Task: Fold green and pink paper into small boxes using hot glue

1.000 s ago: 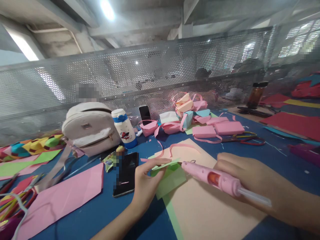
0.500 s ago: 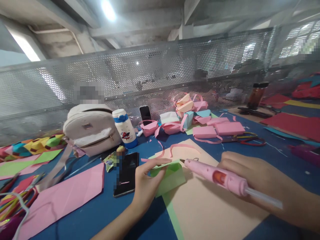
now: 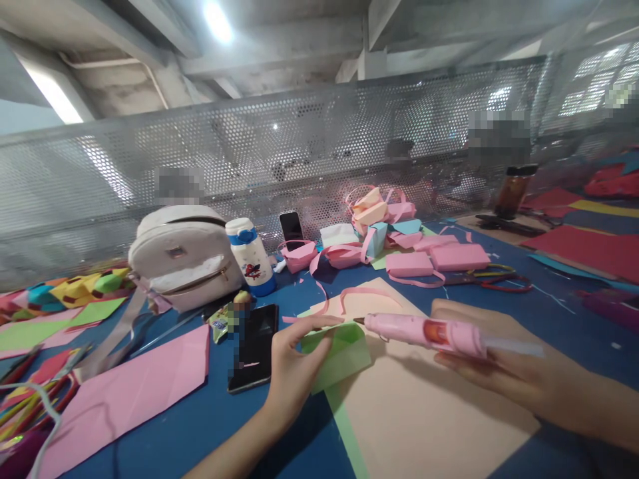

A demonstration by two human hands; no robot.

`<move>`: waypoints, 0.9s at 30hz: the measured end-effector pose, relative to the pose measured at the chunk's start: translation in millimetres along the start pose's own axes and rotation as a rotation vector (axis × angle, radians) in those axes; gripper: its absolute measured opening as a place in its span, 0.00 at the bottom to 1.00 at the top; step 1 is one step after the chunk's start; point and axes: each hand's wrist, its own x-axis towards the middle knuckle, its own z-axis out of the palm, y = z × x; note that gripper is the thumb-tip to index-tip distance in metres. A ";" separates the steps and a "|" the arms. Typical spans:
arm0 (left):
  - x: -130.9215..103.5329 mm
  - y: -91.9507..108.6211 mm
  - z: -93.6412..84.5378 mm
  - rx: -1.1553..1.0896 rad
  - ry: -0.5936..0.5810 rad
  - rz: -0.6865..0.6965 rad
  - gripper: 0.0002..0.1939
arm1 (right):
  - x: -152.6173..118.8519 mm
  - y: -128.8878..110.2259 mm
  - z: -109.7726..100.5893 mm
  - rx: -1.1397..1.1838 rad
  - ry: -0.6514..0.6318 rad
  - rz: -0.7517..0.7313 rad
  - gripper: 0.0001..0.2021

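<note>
Between its thumb and fingers, my left hand [image 3: 294,362] pinches the upper left edge of a folded green paper box [image 3: 344,359]. My right hand [image 3: 486,346] grips a pink glue gun [image 3: 424,330] that points left, its dark tip at the box's top edge; whether the two touch is hard to tell. A clear glue stick [image 3: 516,346] sticks out of the gun's back end. Below the box lies a large peach paper sheet [image 3: 429,412] over green paper, with a thin pink strip [image 3: 367,291] curled at its far edge.
Left of my left hand lies a black phone [image 3: 255,346], with pink paper [image 3: 134,399] beyond. A white backpack [image 3: 184,259] and a bottle [image 3: 251,256] stand behind. Pink paper boxes [image 3: 409,264], scissors [image 3: 499,276] and a dark jar [image 3: 514,193] are farther back; a perforated metal screen [image 3: 319,146] closes the far side.
The glue gun has tilted nearer to level, its back end rising, and its tip has shifted slightly left. My right hand has turned with it. My left hand and the green box are nearly unmoved.
</note>
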 end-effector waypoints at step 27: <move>3.5 -0.5 0.7 0.013 0.064 -0.104 0.07 | -18.1 93.3 -6.9 0.142 0.099 0.679 0.17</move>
